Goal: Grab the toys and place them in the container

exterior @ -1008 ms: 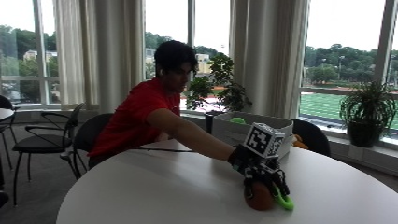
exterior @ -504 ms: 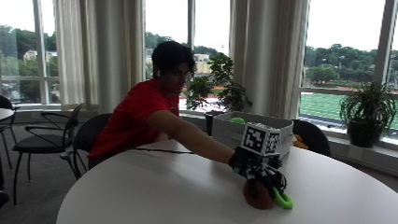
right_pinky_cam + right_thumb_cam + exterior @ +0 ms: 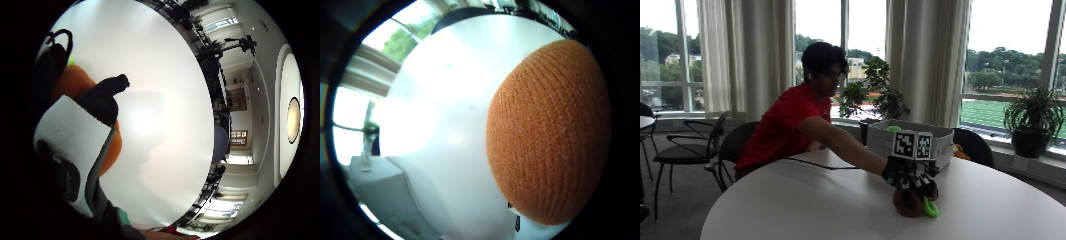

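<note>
**Gloved hand closed over the orange toy on the table**

We see the gloved right hand (image 3: 911, 180) reaching out across the white round table (image 3: 806, 210), set down on top of an orange toy (image 3: 908, 204). Its fingers curl down over the toy's sides, so we read it as gripping the toy. The toy rests on the tabletop, and a bright green ring-like piece (image 3: 930, 207) shows against its side, just under the fingers; we cannot tell whether that piece belongs to the toy or is a separate thing.

From the thumb side of the palm, the orange toy (image 3: 550, 135) looms close, its surface a fine knitted texture, with the white table (image 3: 445, 100) beneath it. From the little finger side, a black-gloved finger (image 3: 107, 95) bends across the orange toy (image 3: 75, 85), again over the bare table (image 3: 150, 75).

Just beyond the hand, towards the windows, a grey container (image 3: 909, 137) stands on the table, with something green (image 3: 893, 129) showing above its rim. The person in the red shirt (image 3: 783, 125) sits at the table's far edge, leaning into the reach.
</note>
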### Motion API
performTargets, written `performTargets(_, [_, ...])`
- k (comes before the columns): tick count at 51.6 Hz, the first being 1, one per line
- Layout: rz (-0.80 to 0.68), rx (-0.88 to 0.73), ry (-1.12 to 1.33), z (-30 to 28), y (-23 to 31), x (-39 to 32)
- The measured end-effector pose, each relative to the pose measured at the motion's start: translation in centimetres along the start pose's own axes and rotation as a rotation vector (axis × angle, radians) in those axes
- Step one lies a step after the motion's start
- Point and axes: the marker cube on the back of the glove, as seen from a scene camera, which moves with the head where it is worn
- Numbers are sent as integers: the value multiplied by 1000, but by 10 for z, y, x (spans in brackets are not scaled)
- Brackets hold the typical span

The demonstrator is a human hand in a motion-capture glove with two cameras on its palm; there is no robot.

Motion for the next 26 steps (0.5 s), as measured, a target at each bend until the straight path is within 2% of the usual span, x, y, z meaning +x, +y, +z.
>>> performTargets(6, [23,-33,-116,-17,14,10])
performTargets(13, [6,-4,-102,-53,31,19])
performTargets(26, [-70,144,-92,-200,79,3])
